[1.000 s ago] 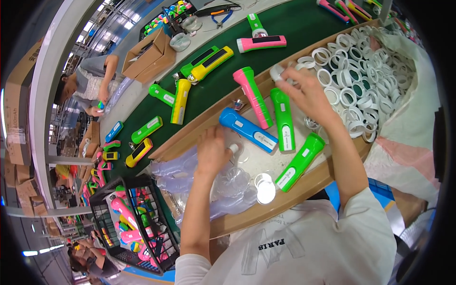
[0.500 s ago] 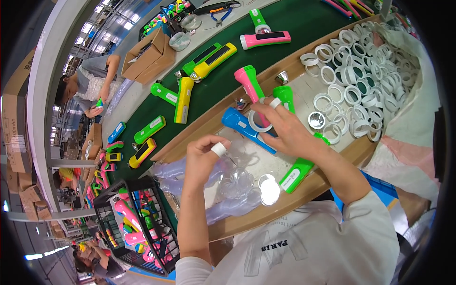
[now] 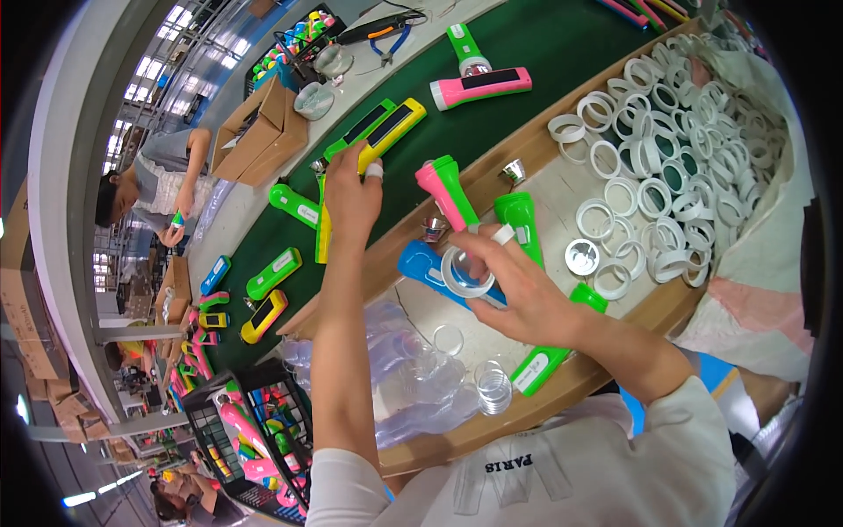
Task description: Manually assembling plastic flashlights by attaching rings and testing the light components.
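Observation:
My left hand [image 3: 354, 200] reaches over the green belt to the near end of a yellow flashlight [image 3: 392, 133]; its fingertips overlap that end, and whether they grip it is hidden. Between the fingers of my right hand [image 3: 520, 285] is a white ring [image 3: 457, 279] with a clear disc in it, held over a blue flashlight body [image 3: 421, 263]. White covers sit on fingers of both hands. Close around the right hand lie a pink-and-green flashlight body [image 3: 446, 193], a green one [image 3: 518, 220] and another green one [image 3: 543, 367].
Many white rings [image 3: 650, 167] heap at the tray's right. Clear lenses [image 3: 493, 386] and plastic bags [image 3: 413, 378] lie at its near left. Other flashlights [image 3: 274, 274] lie along the belt [image 3: 562, 44]. A black crate [image 3: 215, 439] stands left; a co-worker [image 3: 162, 180] is beyond.
My left hand has moved from above the plastic bags up and away to the yellow flashlight on the belt. The right hand still holds the ring, now tilted and shifted slightly toward me.

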A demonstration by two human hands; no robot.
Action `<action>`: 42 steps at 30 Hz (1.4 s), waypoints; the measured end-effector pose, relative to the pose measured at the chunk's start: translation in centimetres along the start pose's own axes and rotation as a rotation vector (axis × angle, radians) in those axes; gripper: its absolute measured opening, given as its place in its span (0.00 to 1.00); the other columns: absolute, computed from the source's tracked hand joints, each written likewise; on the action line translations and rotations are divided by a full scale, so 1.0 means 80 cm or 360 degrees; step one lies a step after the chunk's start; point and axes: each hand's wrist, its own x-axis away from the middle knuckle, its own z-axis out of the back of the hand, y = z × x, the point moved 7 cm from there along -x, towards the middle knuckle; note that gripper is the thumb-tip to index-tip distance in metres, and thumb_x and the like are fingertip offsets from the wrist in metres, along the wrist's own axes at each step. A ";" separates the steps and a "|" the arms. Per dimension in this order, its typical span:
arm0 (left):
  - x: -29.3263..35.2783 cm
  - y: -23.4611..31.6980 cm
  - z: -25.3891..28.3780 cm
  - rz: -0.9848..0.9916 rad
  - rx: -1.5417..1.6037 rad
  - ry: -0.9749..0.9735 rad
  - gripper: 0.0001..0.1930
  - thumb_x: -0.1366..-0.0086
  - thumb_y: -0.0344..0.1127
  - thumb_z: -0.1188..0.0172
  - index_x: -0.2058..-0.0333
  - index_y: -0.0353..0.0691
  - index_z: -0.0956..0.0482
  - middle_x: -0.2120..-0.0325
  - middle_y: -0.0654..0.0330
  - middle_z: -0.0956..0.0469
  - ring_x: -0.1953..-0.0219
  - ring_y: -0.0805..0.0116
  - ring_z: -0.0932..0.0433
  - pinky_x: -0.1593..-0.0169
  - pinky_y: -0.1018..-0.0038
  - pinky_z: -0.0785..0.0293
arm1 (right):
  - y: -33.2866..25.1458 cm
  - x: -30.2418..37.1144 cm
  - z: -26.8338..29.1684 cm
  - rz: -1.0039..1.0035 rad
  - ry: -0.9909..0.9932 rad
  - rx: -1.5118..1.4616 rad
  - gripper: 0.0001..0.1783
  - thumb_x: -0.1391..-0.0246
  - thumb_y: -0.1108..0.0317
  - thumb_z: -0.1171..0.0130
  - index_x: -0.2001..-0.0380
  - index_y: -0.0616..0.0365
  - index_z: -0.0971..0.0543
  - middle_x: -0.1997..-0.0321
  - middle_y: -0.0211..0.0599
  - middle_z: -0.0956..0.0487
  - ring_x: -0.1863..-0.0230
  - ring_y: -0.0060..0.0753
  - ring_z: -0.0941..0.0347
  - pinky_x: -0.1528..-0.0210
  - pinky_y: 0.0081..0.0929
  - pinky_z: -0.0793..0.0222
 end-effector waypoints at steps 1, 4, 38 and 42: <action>-0.013 -0.025 -0.011 -0.0239 -0.0377 0.0117 0.24 0.42 0.33 0.39 0.46 0.40 0.29 0.53 0.50 0.25 0.51 0.53 0.26 0.49 0.68 0.29 | -0.005 -0.001 -0.006 0.0023 -0.0011 0.0032 0.36 0.55 0.80 0.42 0.40 0.56 0.40 0.44 0.51 0.37 0.52 0.51 0.29 0.50 0.38 0.30; -0.032 -0.076 -0.055 -0.0040 -0.0680 -0.0125 0.37 0.45 0.48 0.36 0.39 0.45 0.39 0.44 0.51 0.34 0.46 0.52 0.29 0.42 0.56 0.38 | -0.005 0.004 -0.015 0.0042 -0.0053 0.0019 0.37 0.55 0.80 0.41 0.40 0.54 0.39 0.44 0.51 0.38 0.54 0.47 0.28 0.52 0.38 0.29; 0.258 0.088 0.106 0.0699 0.2025 0.0200 0.26 0.39 0.35 0.37 0.46 0.35 0.36 0.51 0.53 0.25 0.50 0.65 0.26 0.45 0.69 0.30 | -0.017 0.024 -0.043 0.0125 -0.0299 -0.0014 0.29 0.58 0.64 0.29 0.53 0.56 0.30 0.58 0.38 0.27 0.60 0.39 0.28 0.58 0.34 0.32; 0.267 0.102 0.076 0.0622 0.1930 0.0145 0.25 0.40 0.31 0.37 0.46 0.36 0.36 0.49 0.54 0.29 0.45 0.64 0.30 0.41 0.67 0.34 | -0.010 0.028 -0.045 -0.0131 -0.0350 -0.0575 0.33 0.58 0.70 0.29 0.49 0.60 0.34 0.52 0.37 0.28 0.52 0.29 0.28 0.51 0.28 0.28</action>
